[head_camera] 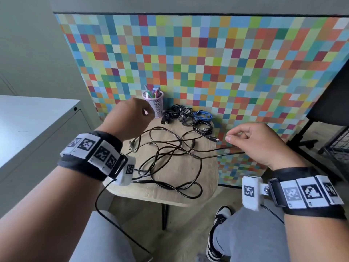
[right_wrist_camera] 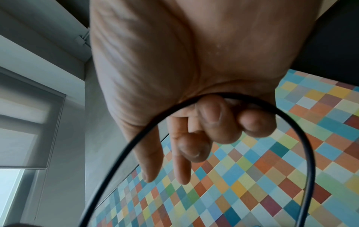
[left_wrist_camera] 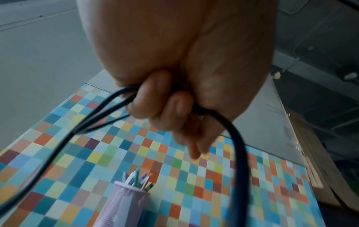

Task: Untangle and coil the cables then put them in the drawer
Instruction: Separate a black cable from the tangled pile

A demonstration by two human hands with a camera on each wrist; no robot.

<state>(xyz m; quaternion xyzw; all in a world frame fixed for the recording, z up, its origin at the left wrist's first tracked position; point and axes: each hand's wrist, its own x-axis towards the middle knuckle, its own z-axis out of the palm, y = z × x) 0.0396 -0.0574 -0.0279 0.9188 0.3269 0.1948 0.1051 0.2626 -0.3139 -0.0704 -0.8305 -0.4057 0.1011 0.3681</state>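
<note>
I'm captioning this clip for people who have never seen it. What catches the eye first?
The multicoloured checkered panel behind the small wooden table dominates. On the table sprawls a tangled black cable; the left hand grips several strands, the right hand holds a loop. A lilac pen cup and bundled cables sit at the back.
</note>
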